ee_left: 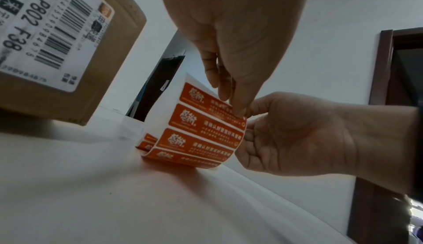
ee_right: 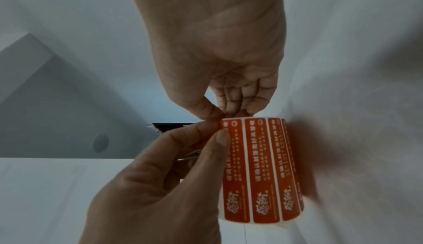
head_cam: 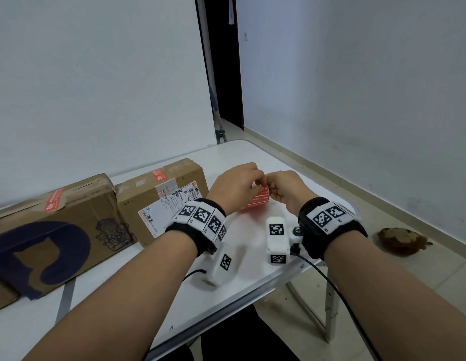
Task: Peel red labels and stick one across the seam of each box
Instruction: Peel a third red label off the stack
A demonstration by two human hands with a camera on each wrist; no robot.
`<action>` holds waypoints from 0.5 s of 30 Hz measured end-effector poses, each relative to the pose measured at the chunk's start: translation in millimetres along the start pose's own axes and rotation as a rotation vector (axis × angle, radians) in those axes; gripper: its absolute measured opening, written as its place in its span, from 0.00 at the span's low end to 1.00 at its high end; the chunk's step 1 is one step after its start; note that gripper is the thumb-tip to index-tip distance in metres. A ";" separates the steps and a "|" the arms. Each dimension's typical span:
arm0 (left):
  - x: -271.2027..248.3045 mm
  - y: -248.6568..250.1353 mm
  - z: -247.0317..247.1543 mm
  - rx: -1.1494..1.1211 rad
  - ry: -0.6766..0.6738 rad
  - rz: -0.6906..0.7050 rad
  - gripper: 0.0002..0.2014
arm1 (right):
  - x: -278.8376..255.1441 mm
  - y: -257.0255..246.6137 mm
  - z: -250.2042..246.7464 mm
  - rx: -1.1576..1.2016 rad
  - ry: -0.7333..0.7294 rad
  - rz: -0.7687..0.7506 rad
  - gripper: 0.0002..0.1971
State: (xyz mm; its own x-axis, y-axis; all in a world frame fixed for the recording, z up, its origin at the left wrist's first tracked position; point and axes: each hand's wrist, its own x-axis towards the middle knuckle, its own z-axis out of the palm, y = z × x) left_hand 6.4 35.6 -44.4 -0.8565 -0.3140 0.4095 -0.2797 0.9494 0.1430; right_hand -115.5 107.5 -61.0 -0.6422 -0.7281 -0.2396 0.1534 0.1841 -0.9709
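Observation:
A curled strip of red labels (head_cam: 256, 202) on white backing stands on the table between my hands. My left hand (head_cam: 234, 188) holds its end, thumb on the outermost label (ee_right: 231, 166). My right hand (head_cam: 286, 191) pinches the strip's upper corner with thumb and fingertips (ee_right: 213, 112). In the left wrist view the strip (ee_left: 201, 132) shows several labels. Two cardboard boxes lie to the left: one with a white shipping label (head_cam: 161, 201), one with a blue print (head_cam: 52, 230). Each has a red label (head_cam: 159, 174) (head_cam: 53, 200) across its top seam.
The white folding table (head_cam: 252, 269) ends just right of my hands, its near edge running diagonally. A brown object (head_cam: 401, 241) lies on the floor to the right. A white backdrop stands behind the boxes, with a dark doorway (head_cam: 221, 61) beyond.

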 end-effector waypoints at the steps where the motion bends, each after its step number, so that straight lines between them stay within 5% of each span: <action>1: 0.0 0.4 -1.1 -0.002 -0.001 0.007 0.08 | 0.3 -0.2 0.1 -0.003 0.002 0.000 0.06; 9: -2.4 -3.0 -9.8 -0.286 -0.064 -0.051 0.04 | 9.0 7.6 1.6 -0.064 0.060 -0.103 0.13; 15: -13.2 -9.0 -37.2 -0.757 -0.025 -0.283 0.05 | 14.4 14.5 5.1 -0.190 0.119 -0.177 0.19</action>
State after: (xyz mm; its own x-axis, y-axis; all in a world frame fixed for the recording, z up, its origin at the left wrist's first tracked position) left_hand 36.4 30.9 -17.7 -0.8092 -0.5330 0.2473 -0.1255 0.5680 0.8134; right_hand -118.7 96.3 -78.6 -0.7320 -0.6792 -0.0526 -0.1054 0.1892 -0.9763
